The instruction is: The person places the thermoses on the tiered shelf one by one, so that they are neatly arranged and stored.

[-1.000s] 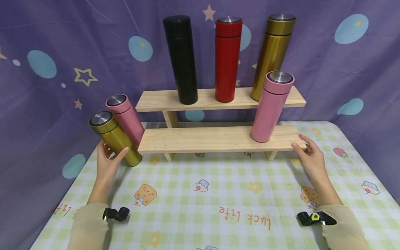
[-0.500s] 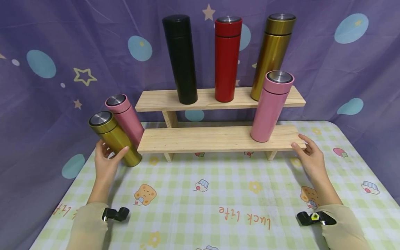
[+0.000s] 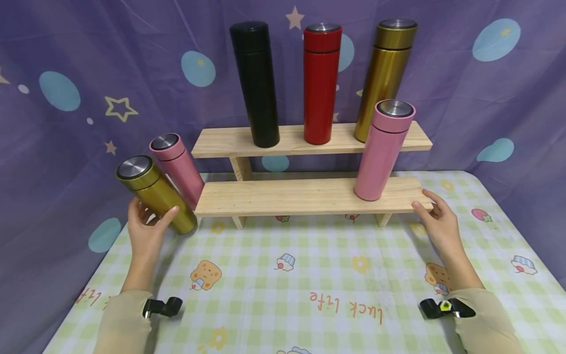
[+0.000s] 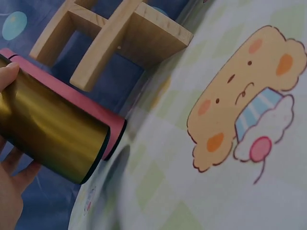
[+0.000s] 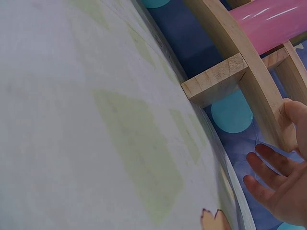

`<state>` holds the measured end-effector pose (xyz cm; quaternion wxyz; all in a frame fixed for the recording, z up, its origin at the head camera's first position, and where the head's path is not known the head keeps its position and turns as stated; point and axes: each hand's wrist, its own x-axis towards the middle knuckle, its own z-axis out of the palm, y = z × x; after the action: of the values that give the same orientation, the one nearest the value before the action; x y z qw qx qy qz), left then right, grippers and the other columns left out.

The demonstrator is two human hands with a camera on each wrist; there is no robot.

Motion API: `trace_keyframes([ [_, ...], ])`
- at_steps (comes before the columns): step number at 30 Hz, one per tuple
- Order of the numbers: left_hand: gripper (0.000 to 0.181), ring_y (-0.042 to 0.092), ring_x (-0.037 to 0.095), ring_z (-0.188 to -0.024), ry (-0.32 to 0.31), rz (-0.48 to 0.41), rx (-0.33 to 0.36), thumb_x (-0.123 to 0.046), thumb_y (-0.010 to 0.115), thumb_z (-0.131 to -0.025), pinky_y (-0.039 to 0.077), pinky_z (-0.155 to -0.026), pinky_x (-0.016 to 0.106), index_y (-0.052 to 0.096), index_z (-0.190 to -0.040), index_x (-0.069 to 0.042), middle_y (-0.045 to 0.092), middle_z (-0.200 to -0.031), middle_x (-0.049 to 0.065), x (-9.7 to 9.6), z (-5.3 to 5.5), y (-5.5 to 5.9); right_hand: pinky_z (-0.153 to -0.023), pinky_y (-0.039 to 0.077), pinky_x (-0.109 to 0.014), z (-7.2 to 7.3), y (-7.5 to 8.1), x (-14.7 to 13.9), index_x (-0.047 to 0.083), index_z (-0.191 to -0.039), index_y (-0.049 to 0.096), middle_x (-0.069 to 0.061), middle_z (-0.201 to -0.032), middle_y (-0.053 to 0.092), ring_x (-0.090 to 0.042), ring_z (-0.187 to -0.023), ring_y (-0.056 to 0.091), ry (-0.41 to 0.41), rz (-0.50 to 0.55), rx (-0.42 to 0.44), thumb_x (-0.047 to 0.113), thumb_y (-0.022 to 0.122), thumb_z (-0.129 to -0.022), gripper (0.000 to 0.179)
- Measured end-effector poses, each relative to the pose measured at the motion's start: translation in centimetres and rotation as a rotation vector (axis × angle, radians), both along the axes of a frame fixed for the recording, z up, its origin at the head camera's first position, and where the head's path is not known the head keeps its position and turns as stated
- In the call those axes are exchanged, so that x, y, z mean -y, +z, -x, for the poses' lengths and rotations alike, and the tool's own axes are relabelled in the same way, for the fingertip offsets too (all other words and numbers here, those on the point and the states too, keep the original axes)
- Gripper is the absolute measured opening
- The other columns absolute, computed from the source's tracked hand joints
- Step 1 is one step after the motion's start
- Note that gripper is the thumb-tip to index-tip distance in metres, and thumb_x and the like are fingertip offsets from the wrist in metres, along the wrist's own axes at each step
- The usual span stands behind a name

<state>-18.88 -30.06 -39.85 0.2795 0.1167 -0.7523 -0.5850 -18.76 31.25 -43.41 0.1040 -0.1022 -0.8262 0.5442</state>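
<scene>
My left hand (image 3: 143,233) grips a gold thermos bottle (image 3: 161,196), its thumb on the near side and fingers behind. The bottle leans in the head view, and its base seems slightly off the cloth in the left wrist view, with a shadow beside it. Just behind stands a pink thermos (image 3: 181,167), partly covered by the gold one. My right hand (image 3: 439,226) holds the right end of the lower board of a two-step wooden shelf (image 3: 283,199) between thumb and index finger. In the right wrist view its other fingers (image 5: 268,172) hang apart from the wood.
Black (image 3: 261,93), red (image 3: 323,93) and gold (image 3: 386,73) thermoses stand on the upper step. Another pink thermos (image 3: 382,157) stands near the lower step's right end. A checked cloth (image 3: 283,295) covers the table; a purple curtain (image 3: 146,64) hangs behind.
My left hand has shifted slightly left with the gold thermos, widening its separation from the pink one and the shelf. My right hand has stayed at the shelf end.
</scene>
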Motion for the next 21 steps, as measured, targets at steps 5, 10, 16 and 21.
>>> trace_keyframes([
  [5, 0.073, 0.051, 0.010, -0.107, 0.031, 0.015, -0.063, -0.007, 0.082, -0.079, 0.039, -0.089, 0.022, 0.046, -0.141, -0.020, 0.054, -0.125, -0.005, 0.0, -0.5, 0.5, -0.074, 0.043, -0.007, 0.0, 0.0, 0.0, 0.021, -0.155, 0.035, -0.028, -0.148, 0.041, 0.007, -0.093, 0.050, -0.003, -0.003, -0.001, 0.047, 0.058, -0.097, 0.068],
  [10, 0.073, 0.052, 0.011, -0.108, 0.040, -0.007, -0.120, -0.004, 0.082, -0.078, 0.039, -0.089, 0.022, 0.047, -0.141, -0.020, 0.055, -0.123, -0.005, -0.1, -1.0, 1.1, -0.073, 0.043, -0.007, 0.1, 0.0, 0.0, 0.018, -0.156, 0.033, -0.027, -0.148, 0.042, 0.008, -0.092, 0.050, -0.003, -0.008, 0.000, 0.047, 0.058, -0.097, 0.070],
  [16, 0.073, 0.053, 0.015, -0.111, 0.032, -0.073, -0.227, 0.000, 0.081, -0.077, 0.038, -0.091, 0.024, 0.047, -0.140, -0.018, 0.057, -0.124, 0.001, -0.9, -1.9, 2.1, -0.072, 0.043, -0.007, 0.1, -0.1, 0.0, 0.018, -0.156, 0.033, -0.028, -0.147, 0.042, 0.008, -0.091, 0.050, 0.004, -0.010, 0.001, 0.047, 0.058, -0.097, 0.070],
  [21, 0.071, 0.056, 0.018, -0.110, 0.000, -0.129, -0.318, 0.005, 0.080, -0.076, 0.037, -0.089, 0.026, 0.051, -0.137, -0.016, 0.060, -0.122, 0.005, -1.7, -2.4, 2.9, -0.073, 0.043, -0.007, 0.1, 0.0, -0.1, 0.019, -0.156, 0.033, -0.027, -0.148, 0.042, 0.009, -0.092, 0.049, 0.002, -0.008, -0.001, 0.047, 0.058, -0.097, 0.069],
])
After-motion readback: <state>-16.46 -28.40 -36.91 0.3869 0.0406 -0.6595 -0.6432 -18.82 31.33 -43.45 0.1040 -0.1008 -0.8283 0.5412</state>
